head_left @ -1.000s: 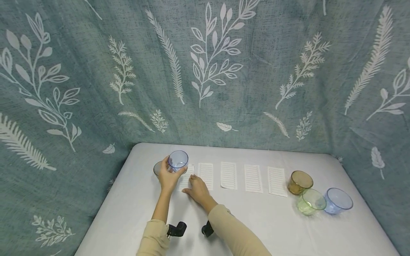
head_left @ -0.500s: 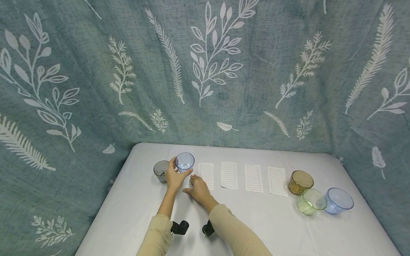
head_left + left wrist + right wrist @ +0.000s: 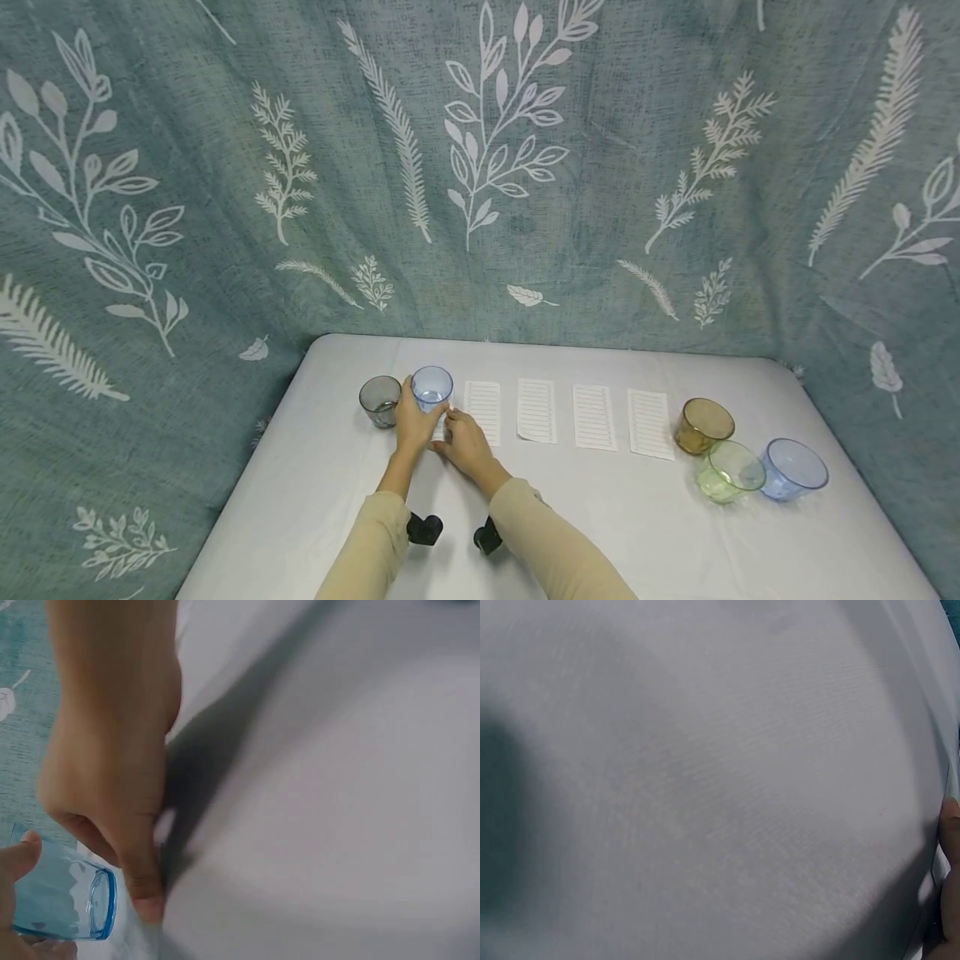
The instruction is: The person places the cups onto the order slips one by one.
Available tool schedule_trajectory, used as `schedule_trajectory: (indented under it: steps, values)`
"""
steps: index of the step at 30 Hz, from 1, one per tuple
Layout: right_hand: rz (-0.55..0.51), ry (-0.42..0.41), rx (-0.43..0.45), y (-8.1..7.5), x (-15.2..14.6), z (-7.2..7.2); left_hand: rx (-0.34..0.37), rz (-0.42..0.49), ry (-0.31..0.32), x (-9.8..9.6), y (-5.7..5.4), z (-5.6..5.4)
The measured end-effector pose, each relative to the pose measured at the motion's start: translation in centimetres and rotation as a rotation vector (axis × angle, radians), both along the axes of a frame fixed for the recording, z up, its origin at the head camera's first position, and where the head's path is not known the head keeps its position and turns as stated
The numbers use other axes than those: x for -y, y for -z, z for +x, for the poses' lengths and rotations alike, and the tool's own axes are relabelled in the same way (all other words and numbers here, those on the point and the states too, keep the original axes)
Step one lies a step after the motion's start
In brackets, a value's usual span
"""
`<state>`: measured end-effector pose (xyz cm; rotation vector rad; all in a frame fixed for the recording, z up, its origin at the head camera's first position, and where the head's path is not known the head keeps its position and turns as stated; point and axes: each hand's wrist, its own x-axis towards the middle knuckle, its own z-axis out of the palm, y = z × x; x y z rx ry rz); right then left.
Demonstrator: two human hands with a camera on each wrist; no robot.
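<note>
left hand (image 3: 416,427) is gripping a round, see-through blue cup (image 3: 432,388) at one lined white paper card (image 3: 440,430); right hand (image 3: 467,447) is pressing there, fingers loose. one card is looking nearly done; four bare cards (image 3: 536,410) are waiting.

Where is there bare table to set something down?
The table is bare between the right sleeve and green glass, in front of the paper slips, and left of the left sleeve. Crowded: left hand, held blue glass, right hand, grey glass; amber glass, green glass, second blue glass.

White surface (image 3: 705,787); dark blur (image 3: 499,817) left; one of hands (image 3: 949,889), right edge.
</note>
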<state>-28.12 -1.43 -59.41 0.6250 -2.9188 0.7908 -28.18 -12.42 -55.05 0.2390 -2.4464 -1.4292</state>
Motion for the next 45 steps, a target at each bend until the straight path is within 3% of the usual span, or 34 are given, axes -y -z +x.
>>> schedule_trajectory:
  steps: [4, 10, 18, 24, 31, 39, 45]
  values:
    - [0.015, 0.002, -0.011, -0.1, 0.0, 0.0, 0.043, -0.011, 0.010, 0.0, 0.7, -0.1]
    - [0.009, -0.001, -0.046, 0.0, 0.0, -0.1, 0.039, -0.022, 0.003, 0.3, 1.1, -0.4]
    - [-0.036, -0.005, -0.037, 0.0, -0.1, -0.1, 0.057, -0.088, 0.090, 1.4, 1.1, -0.5]
    - [0.025, -0.014, -0.056, 0.1, 0.0, -0.1, 0.051, -0.124, 0.044, 1.5, 1.2, -0.7]
    - [-0.011, -0.016, -0.068, 0.2, 0.0, -0.2, 0.022, -0.104, 0.034, 1.2, 1.5, -0.1]
    - [0.008, -0.029, -0.073, -0.1, -0.1, -0.2, -0.014, -0.008, 0.039, 1.8, 1.9, 0.2]
    - [0.069, -0.027, -0.017, -0.2, 0.0, -0.2, -0.040, 0.056, 0.038, 2.0, 1.8, 0.6]
